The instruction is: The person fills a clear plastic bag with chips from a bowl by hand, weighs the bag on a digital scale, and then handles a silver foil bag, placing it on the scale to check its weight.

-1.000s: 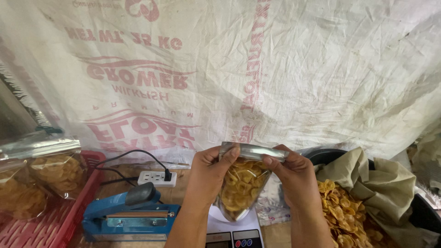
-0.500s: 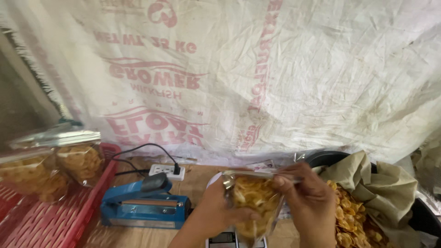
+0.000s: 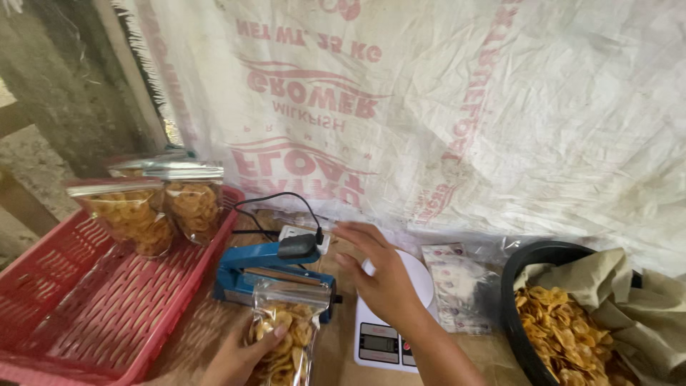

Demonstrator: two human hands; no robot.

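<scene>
Printed white sacking hangs behind a cluttered wooden surface (image 3: 336,343) where chips are being packed. A person's left hand (image 3: 239,361) pinches a clear bag of chips (image 3: 286,332), holding it upright just before the blue heat sealer (image 3: 268,275). The right hand (image 3: 382,279), fingers loosely spread and holding nothing, hovers over the white scale (image 3: 389,332). Filled bags (image 3: 153,207) stand in a red crate (image 3: 78,307); loose chips fill a black tub (image 3: 518,286). Sealing appears to be in hand, which calls for laying the bag's mouth under the sealer's arm.
</scene>
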